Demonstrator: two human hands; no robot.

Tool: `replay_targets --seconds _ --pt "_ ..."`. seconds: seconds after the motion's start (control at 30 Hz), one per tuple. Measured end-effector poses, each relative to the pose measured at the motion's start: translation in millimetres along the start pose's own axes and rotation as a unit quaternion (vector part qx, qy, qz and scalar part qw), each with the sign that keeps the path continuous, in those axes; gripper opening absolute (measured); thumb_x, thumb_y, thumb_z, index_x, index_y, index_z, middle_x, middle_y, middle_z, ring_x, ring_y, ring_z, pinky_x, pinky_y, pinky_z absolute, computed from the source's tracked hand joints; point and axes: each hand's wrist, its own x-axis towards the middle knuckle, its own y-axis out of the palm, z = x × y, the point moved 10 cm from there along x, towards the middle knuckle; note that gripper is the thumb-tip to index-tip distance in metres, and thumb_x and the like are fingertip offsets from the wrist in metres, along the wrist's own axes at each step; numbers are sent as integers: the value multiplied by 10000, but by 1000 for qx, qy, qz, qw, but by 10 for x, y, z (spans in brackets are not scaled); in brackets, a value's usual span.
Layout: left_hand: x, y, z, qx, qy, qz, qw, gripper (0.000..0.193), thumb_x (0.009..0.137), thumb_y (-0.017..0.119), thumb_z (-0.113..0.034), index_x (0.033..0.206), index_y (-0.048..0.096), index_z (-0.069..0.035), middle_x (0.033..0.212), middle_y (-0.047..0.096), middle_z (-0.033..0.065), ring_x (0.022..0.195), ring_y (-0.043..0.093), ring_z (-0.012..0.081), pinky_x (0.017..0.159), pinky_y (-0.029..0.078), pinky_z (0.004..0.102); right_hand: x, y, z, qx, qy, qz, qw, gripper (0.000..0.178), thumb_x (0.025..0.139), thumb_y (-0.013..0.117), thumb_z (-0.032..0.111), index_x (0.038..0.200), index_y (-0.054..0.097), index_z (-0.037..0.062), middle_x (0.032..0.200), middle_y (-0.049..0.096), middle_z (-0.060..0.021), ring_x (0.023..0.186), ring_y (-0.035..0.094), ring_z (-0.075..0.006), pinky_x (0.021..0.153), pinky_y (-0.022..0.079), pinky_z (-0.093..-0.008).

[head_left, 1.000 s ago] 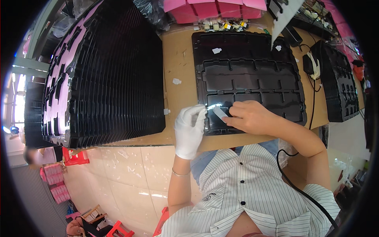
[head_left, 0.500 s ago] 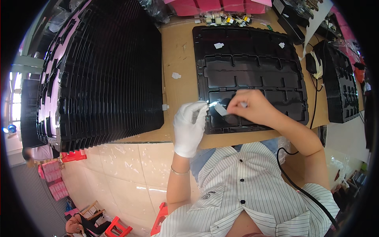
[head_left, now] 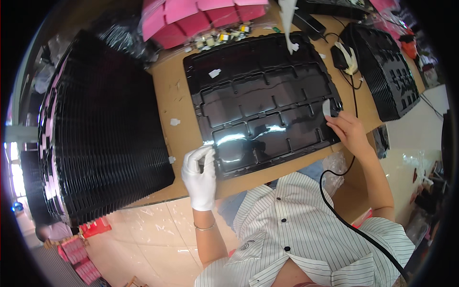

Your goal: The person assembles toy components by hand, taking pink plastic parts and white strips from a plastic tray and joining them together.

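A black plastic tray [head_left: 267,103] with moulded compartments lies on the table in front of me, light glinting off its near left part. My left hand [head_left: 200,177], in a white glove, is closed with its fingertips at the tray's near left edge. Over the tray's right side, my bare right hand [head_left: 350,132] pinches a small white strip [head_left: 326,107], which stands up from the fingertips. A white paper scrap [head_left: 214,73] rests on the tray's far left part.
Tall stacked black trays [head_left: 110,138] stand at the left, and a smaller tray stack [head_left: 389,81] at the right. Pink boxes [head_left: 191,19] and loose small parts [head_left: 222,37] lie beyond the tray. A black cable [head_left: 355,103] runs down the right side near a dark device.
My right hand has moved from the tray's near left corner to its right side, carrying the white strip. My left hand stays at the tray's left edge. The whole view has shifted and turned.
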Motion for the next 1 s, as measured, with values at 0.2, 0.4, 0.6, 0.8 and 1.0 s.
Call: replay_targets --seconds 0.2,0.4,0.6,0.8,1.0 --pt "-31 -38 12 1 -1 -7 1000 104 883 660 1 978 653 -40 997 639 62 788 584 95 717 493 229 -11 74 -12 40 -51 111 992 227 799 734 161 983 711 30 708 517 -89 644 532 -255 570 428 -362" --pt "-20 -7 -28 -8 -18 -21 1000 82 898 650 -3 977 651 -25 1002 639 56 832 587 99 755 488 232 197 75 -645 195 102 -39 975 285 795 762 182 1052 709 68 666 540 -81 573 472 -194 552 396 -320" --pt "-41 -28 -16 -4 -17 -20 1000 83 901 654 -10 982 640 -25 1011 632 53 845 577 97 758 480 229 375 350 -734 214 187 146 948 372 715 822 204 1046 708 78 672 486 -61 599 414 -165 565 389 -313" --pt "-44 1 -9 6 -20 -21 1000 76 900 660 -17 972 637 -27 1017 625 48 844 562 92 768 473 231 293 156 -490 151 33 86 984 334 756 776 222 1061 709 101 701 510 -74 639 511 -217 585 422 -334" --pt "-40 2 -11 0 -33 -22 999 74 904 657 -21 976 640 -30 1019 617 42 847 554 90 777 468 228 73 102 -204 -6 -83 83 993 379 750 745 245 1095 712 93 724 480 -66 681 517 -250 602 440 -359"
